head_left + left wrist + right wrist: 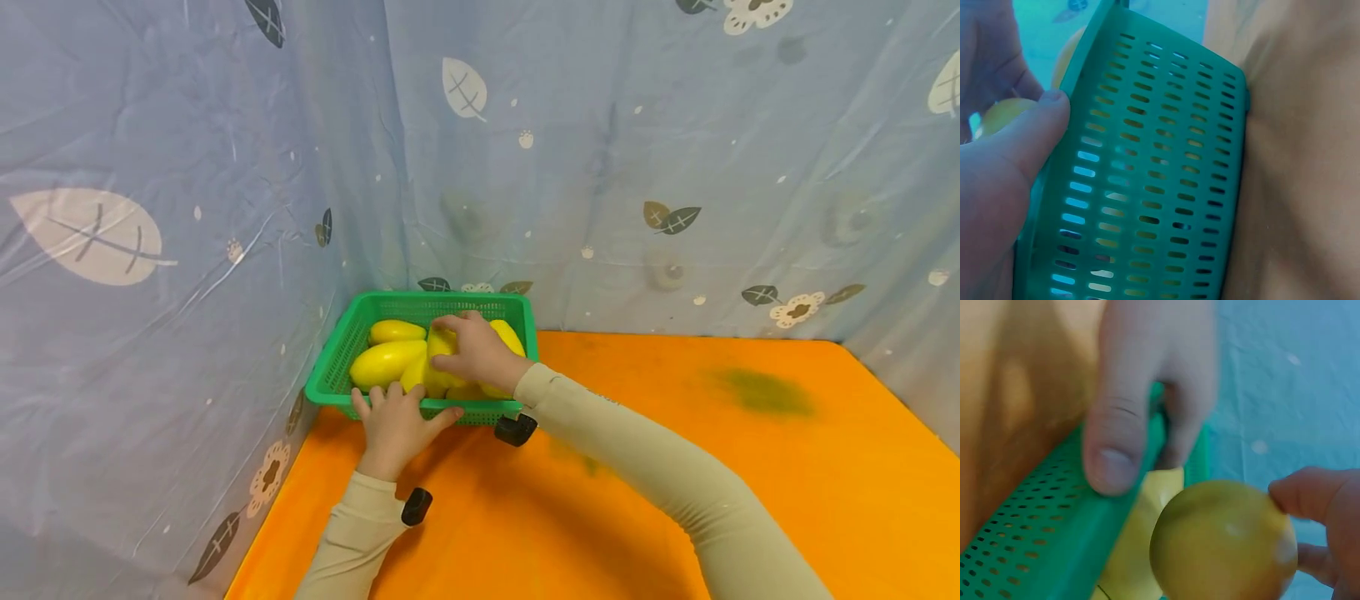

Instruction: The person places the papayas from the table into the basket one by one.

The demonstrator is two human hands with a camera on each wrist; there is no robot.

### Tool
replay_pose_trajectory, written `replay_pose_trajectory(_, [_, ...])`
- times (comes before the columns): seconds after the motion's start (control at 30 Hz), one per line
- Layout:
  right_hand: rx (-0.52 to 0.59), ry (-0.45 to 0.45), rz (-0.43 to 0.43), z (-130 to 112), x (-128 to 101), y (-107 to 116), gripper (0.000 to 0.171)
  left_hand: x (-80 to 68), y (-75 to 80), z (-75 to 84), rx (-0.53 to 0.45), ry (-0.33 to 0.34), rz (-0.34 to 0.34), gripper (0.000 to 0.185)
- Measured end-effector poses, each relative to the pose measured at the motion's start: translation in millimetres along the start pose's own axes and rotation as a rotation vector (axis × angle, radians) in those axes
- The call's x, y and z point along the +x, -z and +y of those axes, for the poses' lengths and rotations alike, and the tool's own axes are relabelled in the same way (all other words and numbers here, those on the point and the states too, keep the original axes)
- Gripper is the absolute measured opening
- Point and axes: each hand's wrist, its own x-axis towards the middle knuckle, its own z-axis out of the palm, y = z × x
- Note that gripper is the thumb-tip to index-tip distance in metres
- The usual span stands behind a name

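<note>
A green perforated plastic basket (324,394) holds several smooth yellow mangoes (384,363). At its near side my left hand (393,429) grips the rim, the thumb on the outer wall and the fingers reaching over the edge. The left wrist view shows that thumb (1044,122) right at the rim. My right hand (486,354) is over the basket, its thumb and fingers curled about one mango (1222,540). In the right wrist view that mango shows its rounded end, close above others in the basket. Part of it is hidden by the hand in the head view.
The basket stands on an orange tabletop (637,517), in the corner by a blue-grey curtain (570,167) with leaf prints. More curtain hangs along the left side. A dark greenish stain (765,392) marks the tabletop at right.
</note>
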Motion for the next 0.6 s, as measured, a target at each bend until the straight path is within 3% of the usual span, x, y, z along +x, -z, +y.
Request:
replay_pose_trajectory(0.17, [-0.105, 0.008, 0.024, -6, -4, -7, 0.054, -0.6, 1.0, -0.4, -0.01, 0.001, 0.0, 0.073])
replay_pose_trajectory(0.43, [0.005, -0.012, 0.057, 0, -4, 4, 0.049, 0.5, 1.7, 0.9, -0.013, 0.0, -0.02, 0.076])
replay_pose_trajectory(0.6, [0.078, -0.005, 0.11, 9, -10, 31, 0.052, 0.4, 3.3, 0.8, -0.014, 0.013, -0.049, 0.078])
